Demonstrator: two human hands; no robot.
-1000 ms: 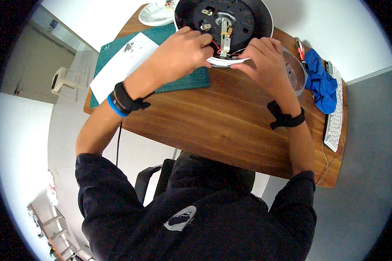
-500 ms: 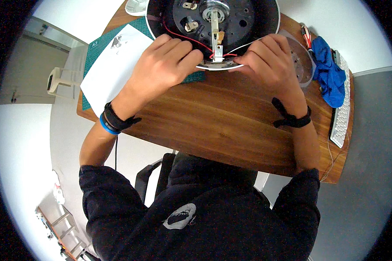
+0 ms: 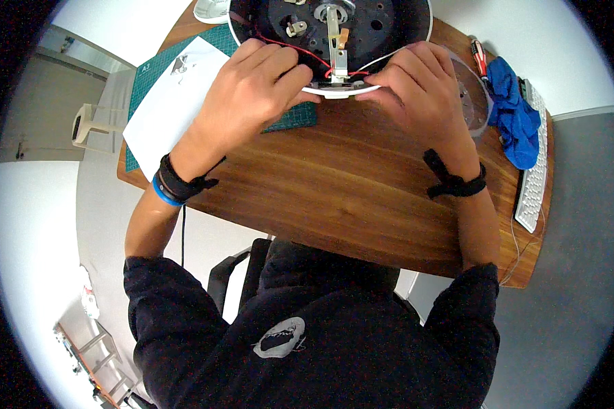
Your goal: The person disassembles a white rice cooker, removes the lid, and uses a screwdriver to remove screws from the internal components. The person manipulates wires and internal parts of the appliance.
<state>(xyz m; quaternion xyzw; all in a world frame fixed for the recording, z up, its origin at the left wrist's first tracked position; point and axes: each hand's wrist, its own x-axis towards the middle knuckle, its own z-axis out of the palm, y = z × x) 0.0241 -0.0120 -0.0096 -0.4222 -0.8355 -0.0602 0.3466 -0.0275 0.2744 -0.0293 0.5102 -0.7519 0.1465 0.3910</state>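
Note:
A round white-rimmed appliance housing [image 3: 426,22] with a black inside, much like an opened rice cooker body, stands at the far edge of the view, its top cut off. Inside are a metal lever strip [image 3: 332,37], a small orange-brown piece [image 3: 344,35], a red wire [image 3: 290,46] and a whitish wire. My left hand [image 3: 262,82] is closed on the near rim, left of the metal strip, thumb beneath. On the right side of that rim, my right hand [image 3: 416,85] pinches with curled fingers and the thumb below. What the fingertips press inside is hidden.
A white paper sheet [image 3: 174,102] lies on a green cutting mat [image 3: 140,88] at left. To the right are a clear round lid [image 3: 481,112], a red-handled screwdriver [image 3: 479,58], a blue cloth [image 3: 515,116] and a white keyboard [image 3: 533,184]. A white dish [image 3: 211,10] stands far left.
The housing has shifted slightly away and tipped, so more of its outer near rim and a small white tab show. Both hands moved up with it, still gripping.

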